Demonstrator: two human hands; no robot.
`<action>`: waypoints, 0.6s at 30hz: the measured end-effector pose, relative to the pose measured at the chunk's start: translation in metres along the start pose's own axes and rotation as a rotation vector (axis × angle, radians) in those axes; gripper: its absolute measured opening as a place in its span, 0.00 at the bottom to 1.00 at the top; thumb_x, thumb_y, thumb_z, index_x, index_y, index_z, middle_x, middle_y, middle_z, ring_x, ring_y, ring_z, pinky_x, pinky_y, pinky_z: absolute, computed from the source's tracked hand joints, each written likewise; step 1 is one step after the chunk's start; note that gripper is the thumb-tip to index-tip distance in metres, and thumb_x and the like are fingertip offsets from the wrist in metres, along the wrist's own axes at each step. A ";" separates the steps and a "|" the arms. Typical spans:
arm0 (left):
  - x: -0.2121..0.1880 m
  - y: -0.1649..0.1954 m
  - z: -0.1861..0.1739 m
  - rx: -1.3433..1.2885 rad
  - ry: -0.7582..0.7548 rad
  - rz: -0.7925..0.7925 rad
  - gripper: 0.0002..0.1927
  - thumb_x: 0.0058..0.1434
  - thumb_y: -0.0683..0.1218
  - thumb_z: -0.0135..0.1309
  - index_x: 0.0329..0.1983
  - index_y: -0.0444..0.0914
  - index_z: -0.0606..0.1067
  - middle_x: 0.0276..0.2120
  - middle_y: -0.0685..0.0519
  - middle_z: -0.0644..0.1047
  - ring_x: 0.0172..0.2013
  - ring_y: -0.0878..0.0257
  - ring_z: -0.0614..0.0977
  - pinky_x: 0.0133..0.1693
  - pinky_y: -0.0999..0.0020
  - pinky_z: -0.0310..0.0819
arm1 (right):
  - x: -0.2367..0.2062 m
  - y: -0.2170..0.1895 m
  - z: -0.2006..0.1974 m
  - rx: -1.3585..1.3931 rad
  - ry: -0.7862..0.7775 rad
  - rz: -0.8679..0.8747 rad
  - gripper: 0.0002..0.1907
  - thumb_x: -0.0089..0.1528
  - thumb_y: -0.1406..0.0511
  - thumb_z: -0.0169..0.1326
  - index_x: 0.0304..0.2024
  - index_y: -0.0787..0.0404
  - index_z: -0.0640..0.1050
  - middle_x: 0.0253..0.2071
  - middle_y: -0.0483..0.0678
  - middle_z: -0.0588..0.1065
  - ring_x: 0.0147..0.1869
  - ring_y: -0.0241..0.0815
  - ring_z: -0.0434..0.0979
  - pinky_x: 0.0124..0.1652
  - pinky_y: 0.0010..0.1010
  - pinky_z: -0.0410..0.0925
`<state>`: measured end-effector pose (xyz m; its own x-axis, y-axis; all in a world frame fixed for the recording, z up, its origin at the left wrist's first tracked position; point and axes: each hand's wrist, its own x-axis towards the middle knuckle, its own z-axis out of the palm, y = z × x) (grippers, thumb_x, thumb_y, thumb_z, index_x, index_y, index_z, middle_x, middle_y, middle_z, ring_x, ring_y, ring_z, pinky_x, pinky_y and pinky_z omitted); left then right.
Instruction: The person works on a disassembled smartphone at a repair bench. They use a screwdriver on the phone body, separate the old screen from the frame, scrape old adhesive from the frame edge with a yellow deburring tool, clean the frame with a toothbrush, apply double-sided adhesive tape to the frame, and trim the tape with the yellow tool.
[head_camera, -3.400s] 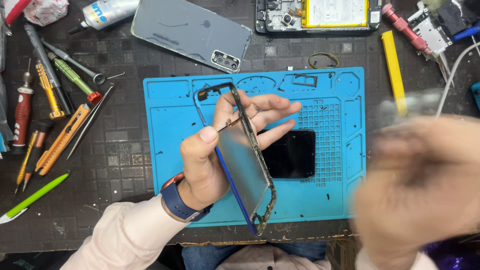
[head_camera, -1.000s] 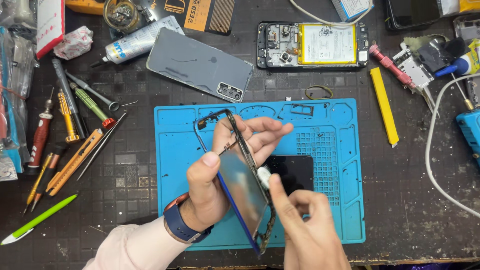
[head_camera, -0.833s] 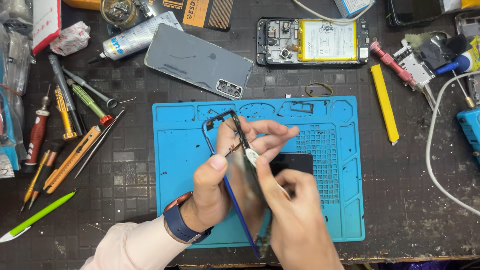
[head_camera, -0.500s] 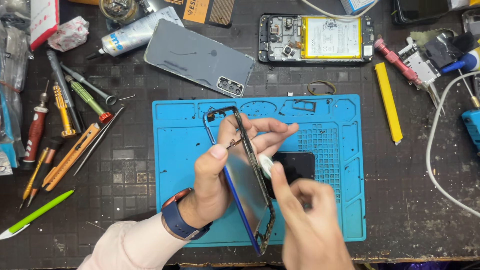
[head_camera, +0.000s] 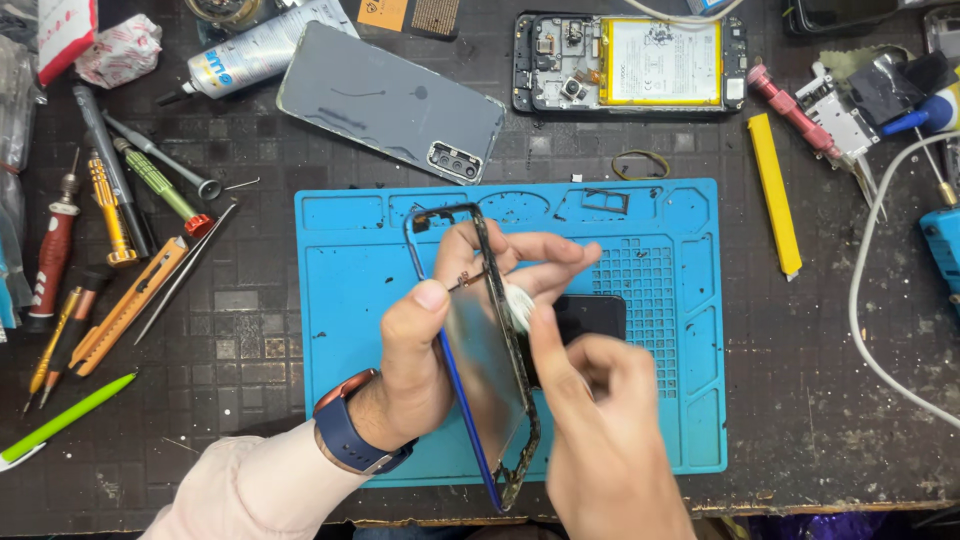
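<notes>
My left hand holds a phone screen frame on edge above the blue work mat, thumb on the near face and fingers behind it. My right hand pinches a small white wad and presses it against the frame's right edge. A dark watch with a blue strap sits on my left wrist. A black rectangular part lies on the mat behind my right hand.
A grey phone back cover and an opened phone body with its battery lie beyond the mat. Screwdrivers, tweezers and an orange knife lie left. A glue tube, a yellow pry stick and a white cable lie around.
My right hand came in from the blurred lower right, reached the frame with the white wad, and has been moving it up and down along the frame's edge. The left hand keeps holding the frame.
</notes>
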<state>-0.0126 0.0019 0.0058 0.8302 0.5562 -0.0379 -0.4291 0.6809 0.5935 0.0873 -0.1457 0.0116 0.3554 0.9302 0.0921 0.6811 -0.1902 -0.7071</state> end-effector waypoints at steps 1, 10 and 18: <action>0.000 -0.001 0.002 -0.003 -0.003 -0.008 0.30 0.69 0.65 0.47 0.59 0.39 0.60 0.67 0.32 0.64 0.76 0.36 0.61 0.79 0.38 0.45 | 0.004 0.001 0.003 0.000 -0.001 -0.021 0.40 0.51 0.84 0.48 0.67 0.59 0.71 0.44 0.56 0.69 0.47 0.51 0.70 0.47 0.34 0.69; 0.001 0.005 0.002 0.089 0.003 0.030 0.29 0.69 0.66 0.46 0.56 0.40 0.59 0.66 0.33 0.63 0.75 0.35 0.62 0.78 0.35 0.47 | -0.013 -0.005 -0.012 -0.042 -0.201 0.074 0.41 0.49 0.83 0.52 0.64 0.53 0.75 0.37 0.53 0.70 0.43 0.48 0.68 0.43 0.33 0.70; -0.002 -0.001 0.001 0.071 0.010 0.001 0.32 0.69 0.67 0.47 0.60 0.39 0.60 0.67 0.32 0.65 0.74 0.34 0.63 0.80 0.35 0.47 | -0.008 0.002 0.013 -0.009 -0.015 -0.046 0.41 0.51 0.84 0.49 0.67 0.59 0.71 0.42 0.57 0.69 0.47 0.51 0.71 0.47 0.31 0.68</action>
<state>-0.0132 -0.0005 0.0057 0.8261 0.5617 -0.0447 -0.4033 0.6449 0.6492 0.0776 -0.1493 -0.0002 0.3145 0.9424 0.1139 0.7024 -0.1504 -0.6958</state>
